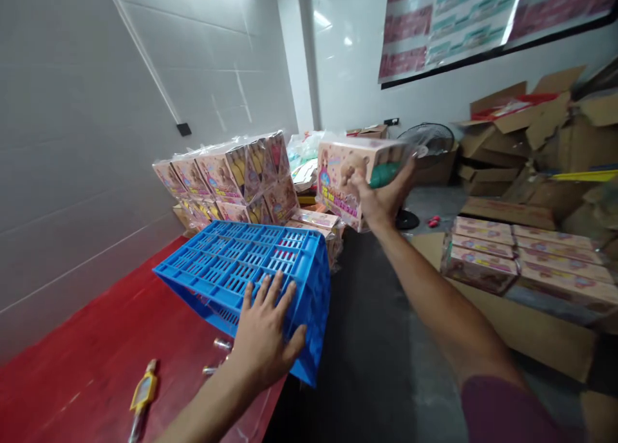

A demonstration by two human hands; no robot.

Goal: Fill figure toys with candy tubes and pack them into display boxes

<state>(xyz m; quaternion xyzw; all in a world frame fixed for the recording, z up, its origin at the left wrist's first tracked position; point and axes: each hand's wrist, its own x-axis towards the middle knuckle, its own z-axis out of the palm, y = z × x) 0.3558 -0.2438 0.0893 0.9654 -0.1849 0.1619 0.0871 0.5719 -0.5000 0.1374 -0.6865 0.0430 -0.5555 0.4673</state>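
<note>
My left hand (268,330) lies with its fingers spread on the slatted side of a blue plastic basket (241,256), which is tipped on its side on the red table (96,340). Out in front, my right hand (386,195) grips a pink printed box (338,179) in clear wrap, with something green showing at its open side. Similar wrapped boxes (226,172) are stacked behind the basket. A yellow toy-like item (143,391) rests on the table at the lower left.
An open carton holds rows of pink boxes (555,256) at the right. Cardboard cartons (502,140) are piled behind it. A black fan (427,137) stands near the back wall. A black surface (367,327) runs beside the red table.
</note>
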